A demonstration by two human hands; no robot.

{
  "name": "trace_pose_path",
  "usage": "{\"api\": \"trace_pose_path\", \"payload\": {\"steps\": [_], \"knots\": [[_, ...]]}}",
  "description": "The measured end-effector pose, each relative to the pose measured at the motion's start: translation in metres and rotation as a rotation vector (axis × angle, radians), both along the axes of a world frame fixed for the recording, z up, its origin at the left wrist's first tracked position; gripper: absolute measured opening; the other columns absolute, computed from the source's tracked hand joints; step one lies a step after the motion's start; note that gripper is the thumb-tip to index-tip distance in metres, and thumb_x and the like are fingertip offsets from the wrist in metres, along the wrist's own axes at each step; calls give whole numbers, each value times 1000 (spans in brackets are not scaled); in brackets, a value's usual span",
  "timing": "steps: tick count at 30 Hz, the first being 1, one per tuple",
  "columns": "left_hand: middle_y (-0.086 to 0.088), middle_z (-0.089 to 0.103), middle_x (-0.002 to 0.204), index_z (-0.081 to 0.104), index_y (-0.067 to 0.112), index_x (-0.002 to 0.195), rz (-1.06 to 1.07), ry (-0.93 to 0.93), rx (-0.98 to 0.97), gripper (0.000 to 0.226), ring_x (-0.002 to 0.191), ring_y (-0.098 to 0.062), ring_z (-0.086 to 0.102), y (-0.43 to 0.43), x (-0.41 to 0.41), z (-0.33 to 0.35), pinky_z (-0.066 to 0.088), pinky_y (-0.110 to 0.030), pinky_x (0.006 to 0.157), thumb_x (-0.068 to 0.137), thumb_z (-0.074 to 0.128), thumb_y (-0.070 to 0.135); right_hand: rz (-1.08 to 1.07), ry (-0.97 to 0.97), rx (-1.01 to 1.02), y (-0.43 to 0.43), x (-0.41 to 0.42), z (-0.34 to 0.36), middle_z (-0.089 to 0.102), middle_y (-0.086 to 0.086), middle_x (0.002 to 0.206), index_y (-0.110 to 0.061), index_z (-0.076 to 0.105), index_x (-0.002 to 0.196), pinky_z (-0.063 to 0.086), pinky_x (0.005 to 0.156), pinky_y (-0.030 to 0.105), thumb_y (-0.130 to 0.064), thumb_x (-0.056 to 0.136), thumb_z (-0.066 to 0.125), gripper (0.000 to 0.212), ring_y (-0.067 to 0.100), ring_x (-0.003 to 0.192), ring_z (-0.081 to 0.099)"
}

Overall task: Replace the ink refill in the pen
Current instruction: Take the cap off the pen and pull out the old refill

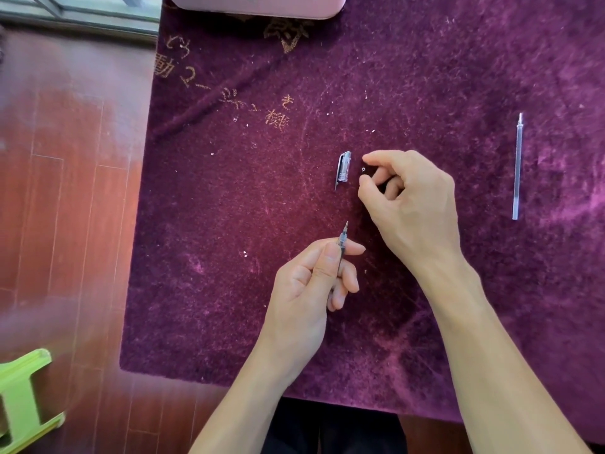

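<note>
My left hand [314,290] grips a thin dark pen [342,240] between thumb and fingers, its metal tip pointing away from me. Most of its length is hidden in the hand. My right hand [412,204] hovers just beyond it, with the index finger and thumb curled but apart. Between those two fingertips a tiny dark piece [363,169] lies on the purple cloth [229,224], not touched by either. A silver pen cap [343,169] lies just left of the right hand. A clear, pale refill tube [517,168] lies alone at the far right.
A pink case [258,6] sits at the cloth's far edge. The cloth ends at the left over a red wooden floor [65,191], where a green stool [23,394] stands at the lower left. Small white specks dot the cloth.
</note>
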State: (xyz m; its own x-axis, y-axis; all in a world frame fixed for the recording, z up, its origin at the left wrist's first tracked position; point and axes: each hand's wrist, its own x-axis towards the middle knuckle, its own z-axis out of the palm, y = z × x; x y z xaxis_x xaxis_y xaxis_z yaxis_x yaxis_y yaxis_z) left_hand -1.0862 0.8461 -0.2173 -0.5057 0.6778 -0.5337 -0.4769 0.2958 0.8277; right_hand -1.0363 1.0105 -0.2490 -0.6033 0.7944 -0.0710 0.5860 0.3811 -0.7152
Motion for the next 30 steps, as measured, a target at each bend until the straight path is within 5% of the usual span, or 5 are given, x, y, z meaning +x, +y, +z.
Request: {"api": "trace_pose_path", "payload": {"steps": [5,11,14,19,30], "knots": [[3,63,71,73,17,106,-20,9,-14,35,55,-6,48,5,2,7,43,-15,57,106,42,31,-139,125,-164,-7,25,20,70,-6,84,-25,79,112,47,63,8,-13,92,74,24,1,60,55],[1,62,72,72,12,109,-87,-15,-24,37,55,-7,49,10,25,13,43,-20,57,107,40,31,-166,302,-632,-27,75,35,75,-24,76,-30,84,103,49,65,9,-25,99,73,14,-6,68,63],[4,62,69,71,10,106,-122,-13,-37,37,54,-5,48,13,38,16,42,-16,54,108,40,29,-140,302,-768,-34,94,36,78,-16,76,-28,85,104,49,63,12,-34,95,72,17,-3,65,61],[10,59,59,69,14,93,-177,9,-41,36,51,-1,47,15,54,19,40,-12,49,109,38,26,-150,284,-846,-36,116,34,83,0,93,-29,85,105,52,67,17,-39,90,74,21,-2,71,63],[12,59,55,68,9,94,-216,12,-36,37,48,1,46,17,68,18,39,-11,47,109,38,24,-181,366,-859,-38,134,34,83,-1,85,-15,85,101,52,66,9,-13,97,76,10,-3,72,71]]}}
